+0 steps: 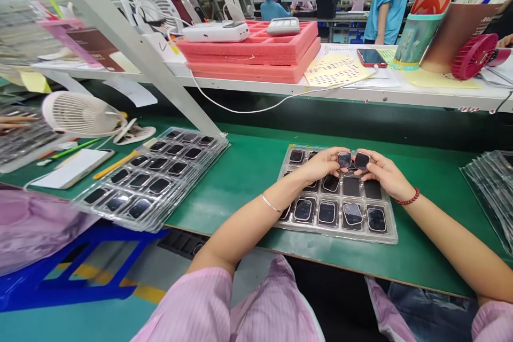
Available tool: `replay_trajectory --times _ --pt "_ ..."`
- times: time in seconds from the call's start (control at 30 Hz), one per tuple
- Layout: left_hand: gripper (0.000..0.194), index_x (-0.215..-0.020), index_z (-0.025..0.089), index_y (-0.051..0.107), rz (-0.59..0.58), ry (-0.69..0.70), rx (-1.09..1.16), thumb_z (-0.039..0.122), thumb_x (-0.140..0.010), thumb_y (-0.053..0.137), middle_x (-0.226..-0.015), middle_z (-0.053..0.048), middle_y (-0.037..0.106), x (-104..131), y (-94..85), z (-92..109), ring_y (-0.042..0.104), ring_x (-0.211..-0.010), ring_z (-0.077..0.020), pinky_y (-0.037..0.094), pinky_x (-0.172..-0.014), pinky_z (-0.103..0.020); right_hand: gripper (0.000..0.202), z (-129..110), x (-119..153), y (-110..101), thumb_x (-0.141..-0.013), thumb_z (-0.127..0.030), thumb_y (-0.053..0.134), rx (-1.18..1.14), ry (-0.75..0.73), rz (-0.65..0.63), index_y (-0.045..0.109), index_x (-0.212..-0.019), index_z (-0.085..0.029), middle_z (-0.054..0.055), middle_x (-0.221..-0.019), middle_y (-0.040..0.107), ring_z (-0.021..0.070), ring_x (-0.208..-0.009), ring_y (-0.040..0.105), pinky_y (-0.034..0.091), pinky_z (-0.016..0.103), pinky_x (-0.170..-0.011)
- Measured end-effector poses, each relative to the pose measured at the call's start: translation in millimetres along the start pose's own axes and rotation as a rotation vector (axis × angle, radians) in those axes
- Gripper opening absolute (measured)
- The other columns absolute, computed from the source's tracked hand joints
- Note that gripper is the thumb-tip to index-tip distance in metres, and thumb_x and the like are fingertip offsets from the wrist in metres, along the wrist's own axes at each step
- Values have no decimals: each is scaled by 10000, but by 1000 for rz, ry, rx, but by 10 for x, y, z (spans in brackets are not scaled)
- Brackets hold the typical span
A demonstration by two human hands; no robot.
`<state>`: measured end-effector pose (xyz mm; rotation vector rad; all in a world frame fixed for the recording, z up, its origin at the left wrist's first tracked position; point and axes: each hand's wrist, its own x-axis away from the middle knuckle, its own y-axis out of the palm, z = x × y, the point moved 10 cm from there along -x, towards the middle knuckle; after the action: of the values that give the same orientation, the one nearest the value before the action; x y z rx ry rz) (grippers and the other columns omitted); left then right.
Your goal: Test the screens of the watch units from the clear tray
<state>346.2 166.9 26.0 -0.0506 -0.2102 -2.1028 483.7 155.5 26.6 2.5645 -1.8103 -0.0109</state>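
My left hand [326, 164] pinches a small square watch-like piece with a dark face [344, 160]. A second dark square piece [361, 161] is between the fingers of my right hand [383, 173], close beside the first. Both hands are over the far part of a clear plastic tray [339, 233], whose pockets hold rows of similar dark square pieces such as this one [327, 212]. Part of the tray's far rows is hidden by my hands and left forearm.
To the left is a stack of clear trays [192, 176] with similar pieces, near a white fan [82, 113] and a white phone-like slab [74, 168]. More clear trays [491, 192] are stacked at right. A shelf [340, 95] behind bears red foam trays [248, 56] and a phone [372, 57].
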Motion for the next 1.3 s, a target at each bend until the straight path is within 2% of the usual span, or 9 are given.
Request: replay_trajectory --times 0.07,0.17,0.3,0.5,0.67,0.73,0.9,1.1,1.3 --pt "564 -1239 150 574 13 -1 -18 -21 -704 523 -1035 -80 708 -2 11 -3 699 -815 -124 485 -617 -184 436 1 6 6 -872 -305 634 32 0 11 579 -1298 -230 82 -1054 692 212 -892 725 618 332 -721" --pt "560 -1205 129 596 28 20 -54 -37 -680 499 -1048 -94 712 -2 28 14 691 -779 -114 461 -586 -178 424 -27 13 4 -832 -217 607 76 -37 23 584 -1256 -213 60 -965 704 184 -794 708 601 321 -683" --pt "530 -1167 122 612 49 10 -79 -35 -674 499 -1023 -92 721 0 31 2 685 -740 -112 451 -560 -178 399 -48 14 10 -797 -201 601 81 -76 24 584 -1196 -205 79 -1047 714 162 -729 686 579 305 -626" --pt "354 -1155 123 619 54 39 -147 105 -804 576 -946 -80 719 20 32 42 702 -735 -123 464 -555 -172 363 -51 23 17 -806 -278 651 8 -72 32 611 -1157 -194 91 -1049 737 148 -667 668 548 280 -575" --pt "259 -1095 122 648 66 24 -131 238 -872 584 -907 -80 717 25 19 23 700 -653 -114 441 -508 -162 297 -32 41 -8 -848 -444 638 -23 -23 77 662 -982 -181 76 -851 749 128 -515 597 506 275 -491" --pt "267 -1099 128 651 58 36 -129 221 -854 598 -911 -77 718 23 31 31 700 -665 -117 431 -500 -157 284 -36 42 -9 -838 -430 649 3 -18 85 662 -976 -181 69 -830 747 128 -511 593 496 268 -481" --pt "441 -1174 141 616 75 35 -166 82 -737 624 -952 -72 721 28 30 25 696 -770 -145 445 -530 -172 330 -119 31 49 -773 -307 693 91 -91 37 630 -1079 -201 82 -1030 734 142 -631 645 521 268 -529" --pt "289 -1084 117 640 102 36 -209 97 -801 580 -800 -40 692 29 26 17 664 -639 -116 407 -501 -172 306 -106 42 56 -805 -336 697 162 -73 26 631 -1066 -192 71 -930 746 134 -588 641 522 267 -528" --pt "299 -1100 109 631 101 10 -256 62 -816 550 -816 -44 690 21 46 10 666 -630 -116 406 -498 -176 287 -111 56 67 -815 -347 706 184 -73 19 643 -1052 -196 65 -918 750 136 -585 640 540 278 -543"
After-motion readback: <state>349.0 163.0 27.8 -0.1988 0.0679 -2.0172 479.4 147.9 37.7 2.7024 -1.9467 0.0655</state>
